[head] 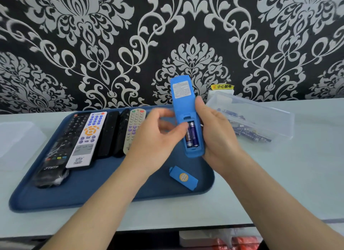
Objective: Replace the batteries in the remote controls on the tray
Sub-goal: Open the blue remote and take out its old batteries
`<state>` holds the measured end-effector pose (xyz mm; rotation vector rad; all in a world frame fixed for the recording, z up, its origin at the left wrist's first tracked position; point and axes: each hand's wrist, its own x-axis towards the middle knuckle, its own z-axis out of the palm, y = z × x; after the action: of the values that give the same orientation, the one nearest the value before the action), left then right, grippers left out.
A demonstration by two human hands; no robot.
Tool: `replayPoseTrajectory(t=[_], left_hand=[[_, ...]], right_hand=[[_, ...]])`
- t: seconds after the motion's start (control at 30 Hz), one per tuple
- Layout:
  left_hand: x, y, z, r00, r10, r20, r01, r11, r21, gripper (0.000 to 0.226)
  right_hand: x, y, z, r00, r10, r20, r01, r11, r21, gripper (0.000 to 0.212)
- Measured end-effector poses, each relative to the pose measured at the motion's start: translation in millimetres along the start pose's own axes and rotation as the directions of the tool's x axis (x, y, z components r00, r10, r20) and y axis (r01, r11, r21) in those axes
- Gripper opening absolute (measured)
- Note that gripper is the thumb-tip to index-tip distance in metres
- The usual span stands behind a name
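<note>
Over the tray [111, 190], your right hand [217, 132] has a grip round the blue remote [183, 93], long axis upright, 2 batteries [192, 134] facing you; your left hand [154, 138], loosely open, thumbs them from the left.

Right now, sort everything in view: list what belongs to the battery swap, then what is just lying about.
In the job: blue remote, gripped by the right hand; its two batteries, left hand at them; loose battery cover; tray; row of remotes; clear box of batteries.
Lying about: translucent plastic item, far left; yellow warning label; red items under the table.
</note>
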<state>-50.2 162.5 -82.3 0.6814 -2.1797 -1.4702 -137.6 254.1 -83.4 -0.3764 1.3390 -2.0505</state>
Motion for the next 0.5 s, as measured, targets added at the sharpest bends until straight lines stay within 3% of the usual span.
replayPoseTrajectory(t=[0.07, 0.17, 0.3, 0.5], left_hand=[[-0.7, -0.3, 1.7, 0.992, -0.087, 0.089, 0.098, 0.987, -0.125, 0.016], [0.9, 2.6, 1.2, 0.994, -0.104, -0.018, 0.096, 0.961, -0.258, 0.014], [2.5, 3.7, -4.4, 0.991, -0.091, -0.094, 0.055, 0.942, -0.332, 0.013], [1.2, 5.1, -3.3, 0.997, -0.047, -0.06, 0.019, 0.918, -0.395, 0.017]], right_hand=[[-1.1, -2.6, -1.3, 1.0, -0.001, 0.001, 0.001, 0.996, -0.091, 0.04], [-0.2, -7.9, -5.3, 1.0, 0.022, 0.016, -0.018, 0.975, -0.223, 0.034], [-3.3, -8.3, -6.4, 0.975, 0.166, 0.151, -0.102, 0.927, -0.362, 0.025], [-2.8, -3.5, -3.0, 0.99, 0.063, 0.125, -0.014, 0.933, -0.358, 0.028]])
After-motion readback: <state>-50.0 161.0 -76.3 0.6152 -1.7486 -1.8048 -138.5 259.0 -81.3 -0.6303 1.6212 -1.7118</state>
